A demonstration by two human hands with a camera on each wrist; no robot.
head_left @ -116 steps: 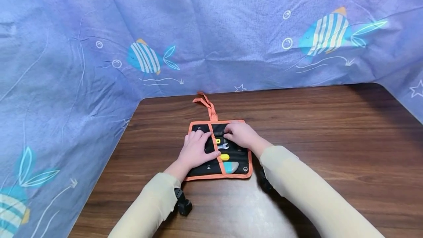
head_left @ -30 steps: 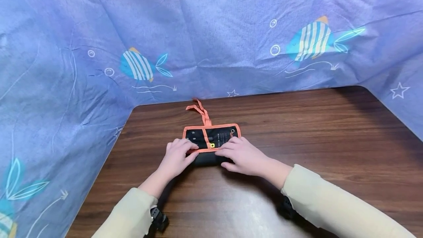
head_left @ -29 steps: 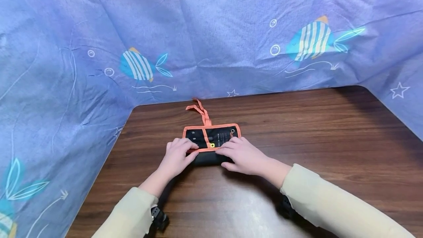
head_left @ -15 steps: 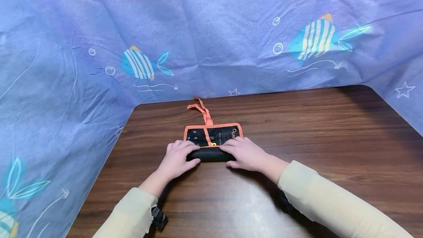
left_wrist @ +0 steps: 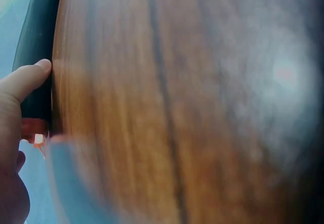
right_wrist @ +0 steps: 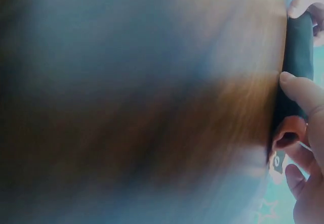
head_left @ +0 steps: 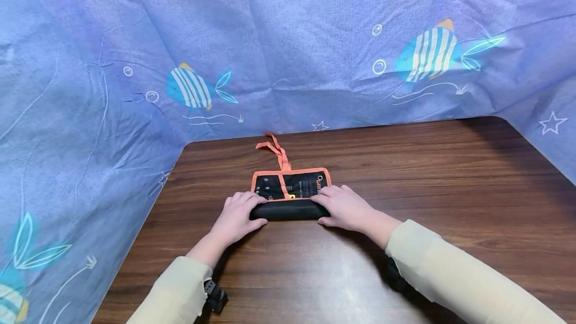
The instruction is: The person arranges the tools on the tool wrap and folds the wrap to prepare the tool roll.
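Note:
A black tool roll (head_left: 290, 210) with orange trim lies on the table, its near part rolled into a thick tube. Its flat far part shows printed numbers and a small yellow tool end (head_left: 292, 196) under an orange band. My left hand (head_left: 233, 219) grips the tube's left end, thumb (left_wrist: 36, 75) along the near side and fingers over the top. At the right end my right hand (head_left: 350, 209) holds it the same way. The right wrist view shows the tube's open orange-edged end (right_wrist: 290, 131) beside that hand. Other tools inside are hidden.
Two orange tie strips (head_left: 281, 156) stretch from the roll's far edge toward the back of the brown wooden table (head_left: 427, 164). A blue fish-print cloth (head_left: 306, 54) hangs behind the table and along its left side.
The roll lay flat at first, with a wrench and other tools showing; it was then folded and rolled away from me. In the last half second the hands slid outward to the tube's ends.

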